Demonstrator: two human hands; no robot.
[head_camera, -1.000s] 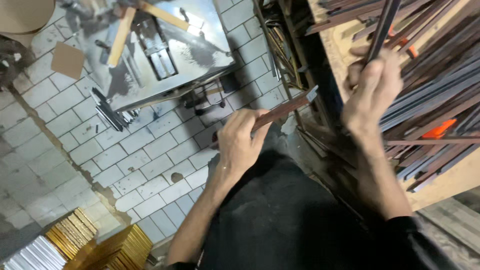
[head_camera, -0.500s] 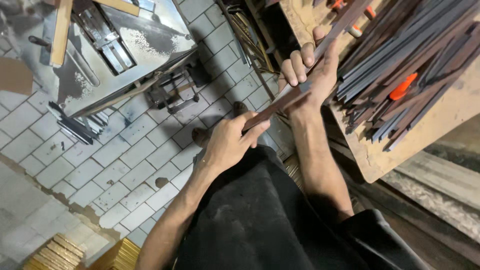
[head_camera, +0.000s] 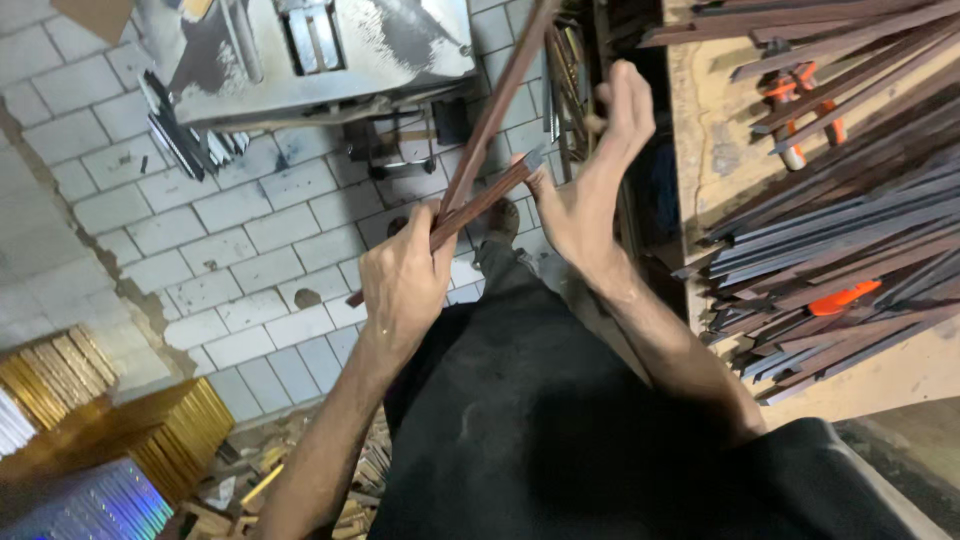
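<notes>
My left hand (head_camera: 403, 280) is closed around two long reddish-brown strips (head_camera: 488, 130) that fan out from its grip. One strip runs up past the top of the view; the shorter one (head_camera: 497, 190) points right. My right hand (head_camera: 590, 190) is spread with fingers apart, its thumb touching the cut end of the shorter strip. Both hands hover above my dark-clothed lap and the tiled floor, left of a wooden bench (head_camera: 710, 150) piled with more dark strips (head_camera: 850, 220).
A metal machine (head_camera: 300, 50) stands on the white tiled floor (head_camera: 200, 240) at upper left. Orange-handled pliers (head_camera: 795, 110) lie among the bench strips. Stacks of gold-coloured pieces (head_camera: 60, 380) and wood offcuts (head_camera: 250, 490) sit at lower left.
My right hand has come off the bench pile, let go of the long strip and opened by the shorter strip's end. My left hand now holds both strips. The view shifted left.
</notes>
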